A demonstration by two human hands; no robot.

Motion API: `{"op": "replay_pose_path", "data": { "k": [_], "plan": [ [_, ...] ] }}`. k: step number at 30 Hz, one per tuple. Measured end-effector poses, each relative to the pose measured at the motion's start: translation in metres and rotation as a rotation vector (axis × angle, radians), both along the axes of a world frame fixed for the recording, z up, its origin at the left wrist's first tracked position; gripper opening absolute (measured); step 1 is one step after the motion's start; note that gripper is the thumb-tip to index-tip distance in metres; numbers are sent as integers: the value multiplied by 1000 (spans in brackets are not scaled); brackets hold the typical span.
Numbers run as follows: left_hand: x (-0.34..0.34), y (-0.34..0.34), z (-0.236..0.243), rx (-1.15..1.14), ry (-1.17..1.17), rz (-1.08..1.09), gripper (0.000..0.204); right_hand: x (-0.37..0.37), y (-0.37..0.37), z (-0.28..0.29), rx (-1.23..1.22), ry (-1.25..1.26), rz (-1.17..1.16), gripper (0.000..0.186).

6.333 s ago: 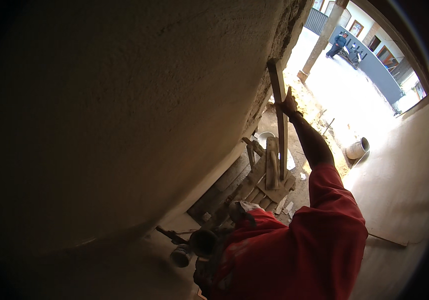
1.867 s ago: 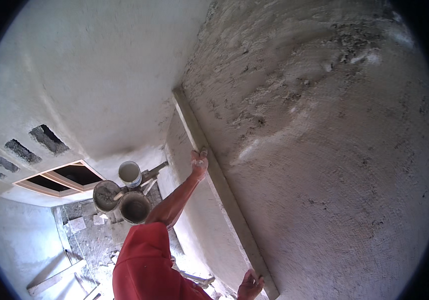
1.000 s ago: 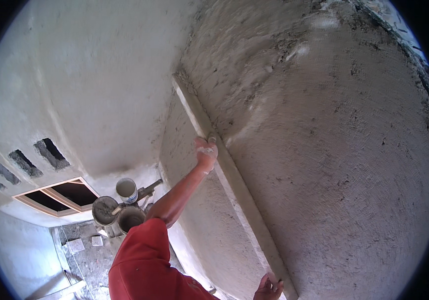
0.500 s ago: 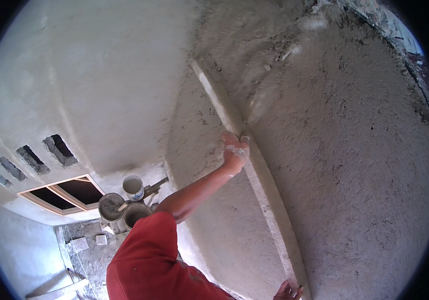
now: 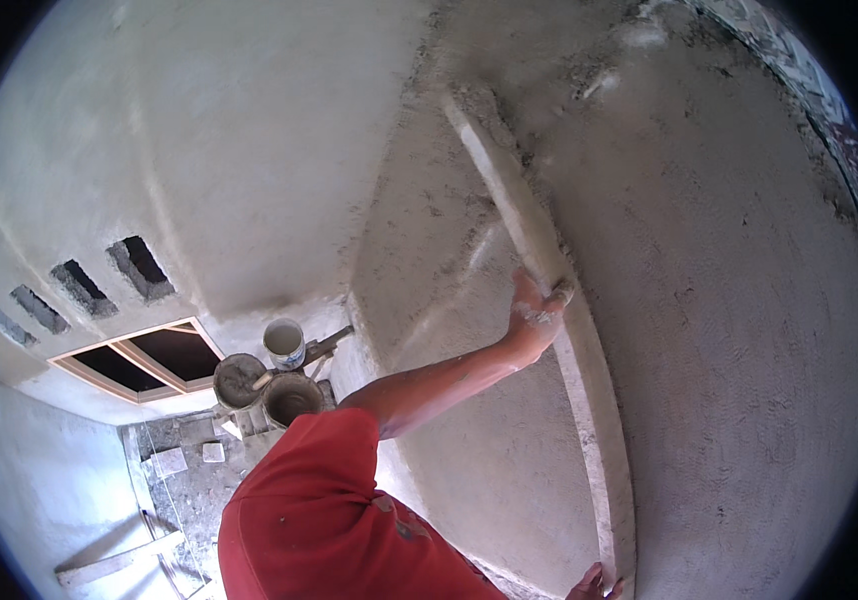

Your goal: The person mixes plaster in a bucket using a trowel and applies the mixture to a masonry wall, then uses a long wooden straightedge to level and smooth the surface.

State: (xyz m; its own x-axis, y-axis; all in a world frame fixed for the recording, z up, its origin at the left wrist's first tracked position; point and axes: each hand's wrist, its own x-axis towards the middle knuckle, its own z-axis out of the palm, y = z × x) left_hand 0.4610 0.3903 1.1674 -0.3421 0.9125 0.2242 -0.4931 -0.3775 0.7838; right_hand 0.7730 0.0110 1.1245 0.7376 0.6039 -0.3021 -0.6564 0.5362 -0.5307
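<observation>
Rough grey plaster fills most of my view: a wall [image 5: 739,330] with a coarse, wet-looking coat on the right, a smoother stretch [image 5: 449,300] left of it, and pale, finished surfaces further left. Across the plaster runs a long straightedge [image 5: 589,400], its upper end caked with mortar near the top of the frame and its lower end reaching the bottom edge; it lies flat against the wall along the line where the rough coat meets the smoother one. My left hand [image 5: 534,310] is up on the board about halfway along, fingers [image 5: 559,293] wrapped over its edge, so it is clamped on the straightedge. My right hand [image 5: 594,583] shows only as a few fingers at the bottom edge, touching the board's lower end; I cannot tell whether it is really closed around it. A bare forearm [image 5: 439,385] runs from the left hand down to a red shirt [image 5: 329,520] at the lower middle. Beyond the shoulder, well apart from the board, stand three buckets [image 5: 269,375] close together, one white and two dark. Left of them a wooden frame [image 5: 139,355] sits under a row of dark rectangular openings [image 5: 99,280]. Rubble and a plank [image 5: 119,563] lie on the floor at lower left.
</observation>
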Motion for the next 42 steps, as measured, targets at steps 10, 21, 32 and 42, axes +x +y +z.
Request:
{"op": "replay_pose_path", "data": {
  "k": [10, 21, 32, 42],
  "plan": [
    [-5, -77, -33, -285, -174, -83, 31, 17, -29, -3, -103, -60, -270, 24],
    [-54, -153, -149, -644, -413, -283, 31, -4, -63, 70, -23, -604, -184, 42],
    [-165, -165, -369, -981, -1128, -185, 32, -191, 115, 53, 256, -1140, 576, 63],
    [-214, -174, -497, -1234, -1106, 117, 25, -352, 180, -45, -95, -1254, 740, 67]
  ]
}}
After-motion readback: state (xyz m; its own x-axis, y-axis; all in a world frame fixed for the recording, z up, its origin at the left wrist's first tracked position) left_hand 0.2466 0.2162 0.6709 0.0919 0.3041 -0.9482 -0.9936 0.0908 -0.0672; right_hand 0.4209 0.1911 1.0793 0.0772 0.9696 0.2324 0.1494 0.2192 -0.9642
